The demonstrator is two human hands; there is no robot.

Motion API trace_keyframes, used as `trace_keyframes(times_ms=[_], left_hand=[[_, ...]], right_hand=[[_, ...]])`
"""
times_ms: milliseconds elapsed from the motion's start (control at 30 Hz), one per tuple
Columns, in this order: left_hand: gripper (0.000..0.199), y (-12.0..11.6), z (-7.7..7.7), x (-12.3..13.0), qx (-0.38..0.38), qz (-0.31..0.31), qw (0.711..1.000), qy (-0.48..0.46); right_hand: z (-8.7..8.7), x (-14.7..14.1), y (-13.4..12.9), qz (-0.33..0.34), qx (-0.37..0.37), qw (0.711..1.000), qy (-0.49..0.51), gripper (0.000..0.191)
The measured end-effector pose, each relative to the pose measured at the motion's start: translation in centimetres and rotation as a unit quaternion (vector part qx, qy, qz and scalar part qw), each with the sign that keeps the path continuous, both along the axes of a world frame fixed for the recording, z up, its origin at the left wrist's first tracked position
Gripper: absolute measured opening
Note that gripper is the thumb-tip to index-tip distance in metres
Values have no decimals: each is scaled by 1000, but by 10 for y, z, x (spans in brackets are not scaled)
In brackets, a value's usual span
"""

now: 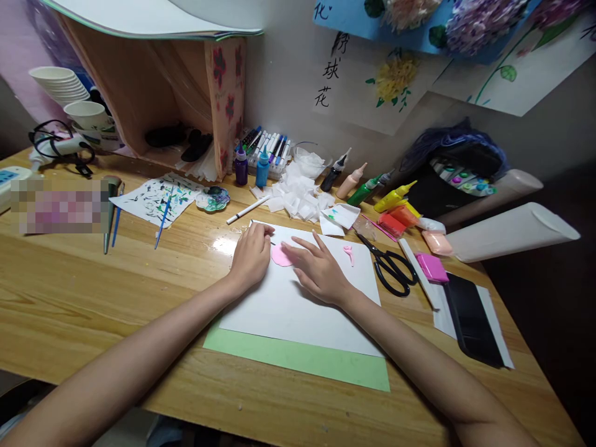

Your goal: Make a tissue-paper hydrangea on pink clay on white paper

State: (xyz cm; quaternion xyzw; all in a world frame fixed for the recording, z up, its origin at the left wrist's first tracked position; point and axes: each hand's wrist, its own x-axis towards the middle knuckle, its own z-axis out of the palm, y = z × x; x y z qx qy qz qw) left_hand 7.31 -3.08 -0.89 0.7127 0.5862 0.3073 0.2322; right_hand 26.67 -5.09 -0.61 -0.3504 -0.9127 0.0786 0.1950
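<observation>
A flat, rounded pink piece of modelling clay (282, 255) lies on a white sheet of paper (298, 316). Beside its left edge rests my left hand (251, 256), fingers curled and together; whatever they may hold is hidden. My right hand (322, 268) is over the paper with its fingers spread, the index fingertip at the clay's right edge. A smaller twisted bit of pink clay (349, 255) sits to the right of that hand. Under the white paper, a green sheet (298, 360) shows along the front.
Black scissors (393, 267) and a pink clay packet (431, 267) lie right of the paper. Crumpled tissues (300, 192) and paint bottles (351, 180) stand behind it. To the left are paintbrushes (164, 217), a painted sheet (153, 200) and a white marker (246, 210).
</observation>
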Motion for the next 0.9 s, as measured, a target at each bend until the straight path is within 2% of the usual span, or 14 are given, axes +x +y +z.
trace_keyframes(times_ms=[200, 400, 633, 900], left_hand=[[18, 0, -1, 0, 5, 1, 1000, 0], [18, 0, -1, 0, 7, 0, 1000, 0], [19, 1, 0, 0, 3, -2, 1000, 7], [19, 0, 1, 0, -1, -1, 1000, 1]], right_hand=[[-1, 0, 0, -5, -3, 1000, 4, 47], [3, 1, 1, 55, -70, 995, -49, 55], [4, -1, 3, 88, -90, 990, -57, 62], [2, 1, 1, 29, -68, 996, -43, 54]])
